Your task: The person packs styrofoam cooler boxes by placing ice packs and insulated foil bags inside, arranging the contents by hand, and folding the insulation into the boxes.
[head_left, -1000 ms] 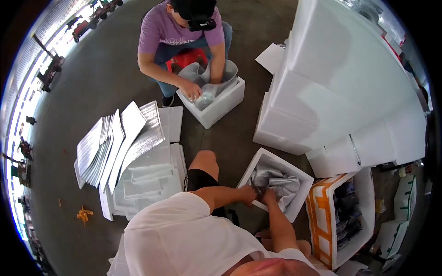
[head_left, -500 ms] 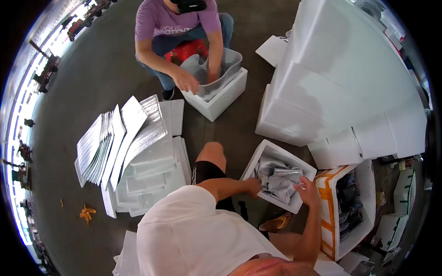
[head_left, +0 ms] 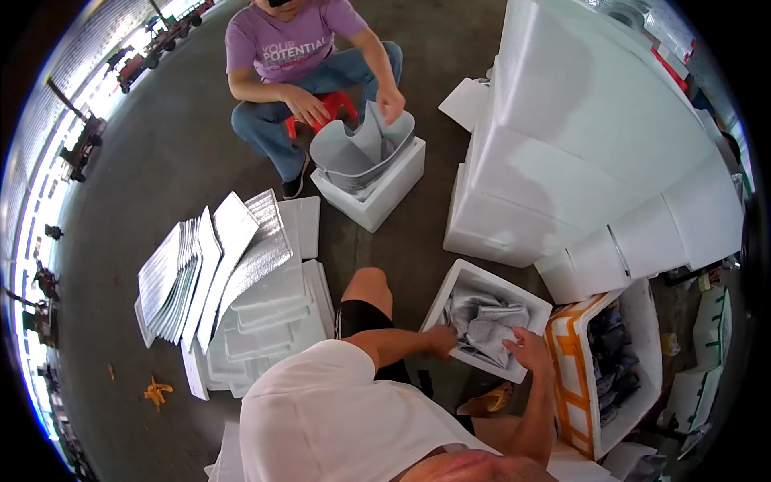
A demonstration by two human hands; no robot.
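A white foam box (head_left: 514,373) stands on the floor in front of me, with crumpled silver foil bags (head_left: 488,325) inside. My left hand (head_left: 441,341) is at the box's left rim, beside the foil; its fingers are partly hidden and too small to read. Over the right part of the box, my right hand (head_left: 528,349) touches the edge of the foil with its fingers apart. Whether it grips the foil is not clear.
A co-worker (head_left: 297,64) sits opposite, hands near a grey liner (head_left: 345,153) in another foam box (head_left: 381,205). Silver sheets (head_left: 201,265) and foam lids lie left. Large foam boxes (head_left: 578,153) rise right, near an orange-taped box (head_left: 572,377) of dark packs.
My right hand has moved slightly down and left, and the foil lies flatter. The co-worker leans back, one hand withdrawn from the liner and the other raised to its rim.
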